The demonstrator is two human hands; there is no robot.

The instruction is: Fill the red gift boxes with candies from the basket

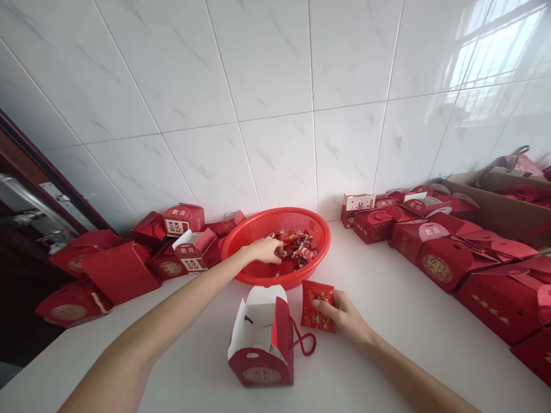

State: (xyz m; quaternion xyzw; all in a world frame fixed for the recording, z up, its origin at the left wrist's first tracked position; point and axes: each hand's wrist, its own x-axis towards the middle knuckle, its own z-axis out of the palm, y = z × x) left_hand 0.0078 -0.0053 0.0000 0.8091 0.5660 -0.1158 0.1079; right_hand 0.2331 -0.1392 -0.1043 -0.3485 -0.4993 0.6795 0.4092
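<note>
My left hand point(267, 250) reaches over the rim into a red plastic basket point(230, 244), touching the wrapped candies point(301, 246) heaped inside. Its fingers curl down, and whether they grip a candy is hidden. In my right hand point(344, 314) is a flat red snack packet point(316, 304) with gold print, pinched between thumb and fingers. Between my arms stands an open red gift box point(262, 367) with a white inside, its flaps up and a red rope handle point(306, 344) hanging at its right side.
Red gift boxes point(120, 272) crowd the left end of the white table point(185, 344). More red boxes point(439, 258) line the right side, with a cardboard carton point(473, 195) behind them. A tiled wall point(279, 155) rises at the back.
</note>
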